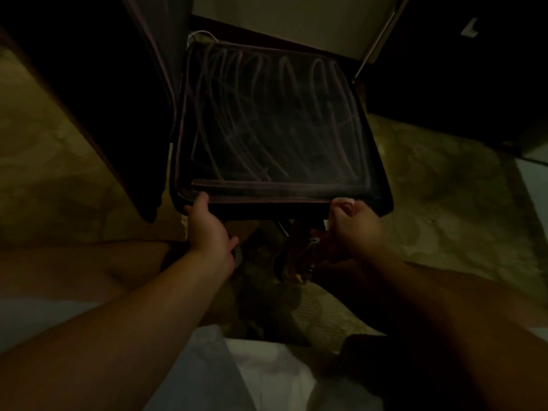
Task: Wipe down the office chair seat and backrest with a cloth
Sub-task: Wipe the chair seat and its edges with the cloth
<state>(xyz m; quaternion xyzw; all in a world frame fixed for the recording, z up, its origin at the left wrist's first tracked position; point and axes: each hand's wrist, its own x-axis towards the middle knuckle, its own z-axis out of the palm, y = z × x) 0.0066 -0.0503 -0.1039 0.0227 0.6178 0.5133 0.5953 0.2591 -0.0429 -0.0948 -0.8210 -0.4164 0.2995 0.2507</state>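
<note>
Both bare forearms reach forward and down from the bottom corners. The left hand (207,229) grips the front edge of the chair seat (267,120), thumb on top. The right hand (354,223) is curled at that edge; its grasp is unclear.

One chair seat (275,126), two hands.

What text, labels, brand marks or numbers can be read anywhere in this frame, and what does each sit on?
None can be read.
Chair seat: only pale looping smear marks, no letters.
Dark furniture at upper right: a small pale L-shaped mark, too blurred to tell whether it is a letter or a fitting.
Left hand and right hand at the seat's front edge: no writing visible.
</note>
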